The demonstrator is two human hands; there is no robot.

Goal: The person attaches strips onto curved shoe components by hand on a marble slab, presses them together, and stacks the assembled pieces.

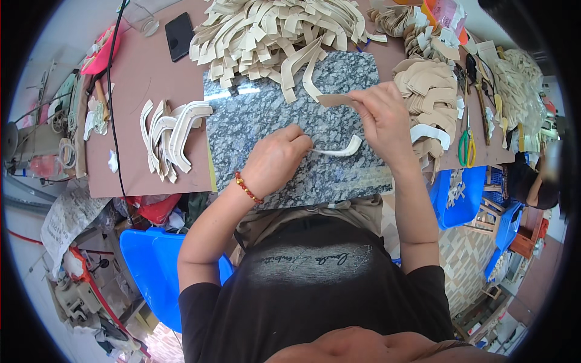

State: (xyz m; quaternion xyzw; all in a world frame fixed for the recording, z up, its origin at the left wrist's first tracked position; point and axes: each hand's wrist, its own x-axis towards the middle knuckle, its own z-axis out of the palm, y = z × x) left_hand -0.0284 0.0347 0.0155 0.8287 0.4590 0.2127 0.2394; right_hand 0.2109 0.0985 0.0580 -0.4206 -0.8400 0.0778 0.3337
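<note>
While strips (350, 147) handheld, pieces (455, 190) in bin (474, 187).

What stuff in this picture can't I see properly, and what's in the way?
In the head view:
- Left hand: its fingertips, at the end of the white strip, are hidden by its own knuckles.
- Beige piece: the right hand covers one end.
- Beige pile: upper strips cover lower ones; the top edge cuts it off.
- Left blue tub: the left arm hides part.

Bright, even light is filling the scene; white glare is glinting off the granite slab (242, 124) at far left. Fisheye is bending the brown tabletop (136, 69), corners are going black, right-edge detail is softening.
</note>
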